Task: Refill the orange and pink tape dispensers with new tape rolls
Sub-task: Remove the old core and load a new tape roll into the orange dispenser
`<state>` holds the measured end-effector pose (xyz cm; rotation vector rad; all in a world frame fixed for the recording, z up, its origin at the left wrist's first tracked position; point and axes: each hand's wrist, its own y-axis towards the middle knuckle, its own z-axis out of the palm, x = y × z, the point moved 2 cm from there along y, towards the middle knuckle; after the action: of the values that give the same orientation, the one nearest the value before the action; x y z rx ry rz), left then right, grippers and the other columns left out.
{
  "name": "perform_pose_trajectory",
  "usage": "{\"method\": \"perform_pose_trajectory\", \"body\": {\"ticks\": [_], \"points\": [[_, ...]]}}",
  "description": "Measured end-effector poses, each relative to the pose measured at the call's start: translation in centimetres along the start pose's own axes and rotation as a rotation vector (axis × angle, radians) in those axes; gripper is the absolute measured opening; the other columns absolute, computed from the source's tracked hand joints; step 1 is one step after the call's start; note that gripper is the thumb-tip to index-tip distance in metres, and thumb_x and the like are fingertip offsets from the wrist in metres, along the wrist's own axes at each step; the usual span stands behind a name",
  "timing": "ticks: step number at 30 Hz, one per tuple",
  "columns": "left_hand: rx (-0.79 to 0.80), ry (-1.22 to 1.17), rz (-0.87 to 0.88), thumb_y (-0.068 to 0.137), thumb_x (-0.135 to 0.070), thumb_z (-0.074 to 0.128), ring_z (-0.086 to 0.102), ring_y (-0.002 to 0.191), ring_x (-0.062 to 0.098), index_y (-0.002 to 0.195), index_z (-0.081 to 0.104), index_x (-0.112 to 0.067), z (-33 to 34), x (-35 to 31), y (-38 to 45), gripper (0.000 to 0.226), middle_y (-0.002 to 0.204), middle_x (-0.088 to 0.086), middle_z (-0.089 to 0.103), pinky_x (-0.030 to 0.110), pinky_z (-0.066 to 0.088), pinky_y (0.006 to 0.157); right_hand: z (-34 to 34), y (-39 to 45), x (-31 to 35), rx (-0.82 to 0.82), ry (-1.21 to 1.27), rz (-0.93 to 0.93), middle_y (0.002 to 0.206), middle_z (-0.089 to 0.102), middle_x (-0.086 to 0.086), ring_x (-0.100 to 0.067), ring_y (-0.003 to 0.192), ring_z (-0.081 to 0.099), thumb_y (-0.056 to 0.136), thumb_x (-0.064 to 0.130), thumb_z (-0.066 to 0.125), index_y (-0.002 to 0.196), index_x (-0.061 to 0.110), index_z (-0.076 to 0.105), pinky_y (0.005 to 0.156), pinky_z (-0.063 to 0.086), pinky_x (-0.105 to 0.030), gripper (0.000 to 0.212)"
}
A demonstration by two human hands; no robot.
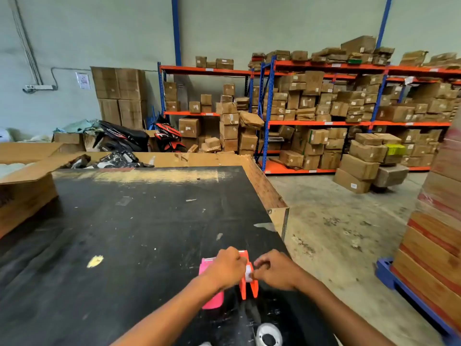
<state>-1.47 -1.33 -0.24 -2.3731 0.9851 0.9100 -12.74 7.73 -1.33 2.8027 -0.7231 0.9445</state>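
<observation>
Two dispensers, near edge of black table (129,221), side by side.

Orange dispenser (248,287): upright between both hands. Left hand (228,269), grip closed over its upper left side, apparently to steady it. Right hand (275,269), fingertips pinched together at a white roll or core (248,272) in the slot; probably seating or freeing it, which cannot be told.

Pink dispenser (209,270): just left of the orange one, partly under the left wrist, untouched, seemingly awaiting its turn.

Grey-white ring (269,335): bottom edge, possibly a tape roll kept within reach.
</observation>
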Motion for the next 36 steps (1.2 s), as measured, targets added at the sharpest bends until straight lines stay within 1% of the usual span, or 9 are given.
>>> {"method": "perform_pose_trajectory", "body": {"ticks": [3, 8, 12, 15, 21, 25, 29, 33, 36], "points": [[0.006, 0.001, -0.039, 0.092, -0.016, 0.039, 0.066, 0.1, 0.043, 0.095, 0.063, 0.01, 1.5, 0.1, 0.4, 0.035, 0.108, 0.032, 0.067, 0.043, 0.054, 0.086, 1.7, -0.7, -1.3, 0.045, 0.062, 0.026, 0.059, 0.058, 0.0, -0.003, 0.044, 0.04, 0.075, 0.02, 0.068, 0.062, 0.014, 0.065, 0.052, 0.041, -0.023, 0.014], [-0.135, -0.175, -0.101, 0.091, -0.026, 0.049, 0.066, 0.098, 0.039, 0.09, 0.067, 0.007, 1.9, -0.4, 0.0, 0.038, 0.101, 0.028, 0.071, 0.035, 0.053, 0.08, 2.7, -1.2, -2.3, -0.221, 0.301, 0.023, 0.048, 0.06, 0.001, -0.005, 0.04, 0.051, 0.074, 0.005, 0.058, 0.069, 0.004, 0.069, 0.056, 0.056, -0.038, 0.012], [-0.239, -0.444, -0.05, 0.095, -0.046, 0.043, 0.065, 0.077, 0.028, 0.08, 0.064, -0.012, 1.3, -1.3, -0.7, 0.042, 0.081, 0.013, 0.069, 0.044, 0.056, 0.082, 1.5, -2.5, 0.2, -0.386, 0.328, -0.159, 0.063, 0.065, 0.0, -0.004, 0.042, 0.048, 0.077, 0.01, 0.065, 0.088, 0.022, 0.075, 0.047, 0.039, -0.02, 0.019], [-0.258, -0.542, 0.043, 0.097, -0.046, 0.032, 0.066, 0.095, 0.028, 0.095, 0.055, -0.025, 1.2, -1.6, -1.0, 0.031, 0.102, 0.012, 0.068, 0.049, 0.054, 0.089, 0.3, -3.3, 1.6, -0.353, 0.508, -0.196, 0.065, 0.065, 0.016, 0.0, 0.047, 0.056, 0.085, 0.008, 0.064, 0.095, 0.034, 0.072, 0.049, 0.04, -0.01, 0.029], [-0.223, -0.561, 0.219, 0.101, -0.042, 0.024, 0.066, 0.086, 0.02, 0.107, 0.05, -0.032, 0.3, -1.8, -3.2, 0.029, 0.098, 0.009, 0.068, 0.032, 0.054, 0.07, 0.0, -3.6, 3.6, -0.382, 0.636, -0.228, 0.088, 0.076, 0.006, 0.003, 0.08, 0.07, 0.095, 0.032, 0.052, 0.106, 0.029, 0.069, 0.07, 0.054, -0.017, 0.021], [-0.225, -0.496, 0.221, 0.101, -0.045, 0.022, 0.067, 0.076, 0.029, 0.113, 0.051, -0.024, -0.4, -1.6, -4.0, 0.038, 0.088, 0.009, 0.069, 0.032, 0.05, 0.063, 0.9, -3.5, 4.4, -0.406, 0.584, -0.233, 0.077, 0.074, -0.011, -0.008, 0.06, 0.063, 0.094, 0.038, 0.052, 0.092, 0.047, 0.061, 0.057, 0.053, -0.028, 0.014], [-0.313, -0.513, 0.107, 0.1, -0.032, 0.025, 0.055, 0.06, 0.023, 0.091, 0.05, -0.013, -3.0, -0.2, -4.1, 0.033, 0.078, 0.008, 0.058, 0.032, 0.046, 0.06, 0.7, -3.2, 4.5, -0.463, 0.78, -0.152, 0.068, 0.066, -0.006, -0.013, 0.057, 0.056, 0.097, 0.032, 0.049, 0.092, 0.023, 0.07, 0.052, 0.049, -0.028, 0.023], [-0.259, -0.762, -0.054, 0.096, -0.023, 0.033, 0.056, 0.057, 0.021, 0.091, 0.049, -0.01, -5.9, 1.8, -4.4, 0.021, 0.08, 0.011, 0.05, 0.032, 0.049, 0.057, 0.9, -1.1, 1.4, -0.433, 0.38, 0.053, 0.058, 0.068, 0.011, -0.012, 0.058, 0.061, 0.09, 0.041, 0.053, 0.077, 0.019, 0.073, 0.063, 0.051, -0.032, 0.032], [-0.184, -0.961, -0.124, 0.095, -0.019, 0.038, 0.059, 0.058, 0.02, 0.091, 0.053, -0.01, -6.0, 2.4, -5.8, 0.018, 0.075, 0.01, 0.052, 0.035, 0.052, 0.062, 3.2, -0.3, 0.9, -0.326, 0.006, 0.202, 0.092, 0.073, -0.007, -0.031, 0.091, 0.067, 0.087, 0.042, 0.05, 0.082, 0.014, 0.07, 0.077, 0.051, -0.037, 0.034]]}}
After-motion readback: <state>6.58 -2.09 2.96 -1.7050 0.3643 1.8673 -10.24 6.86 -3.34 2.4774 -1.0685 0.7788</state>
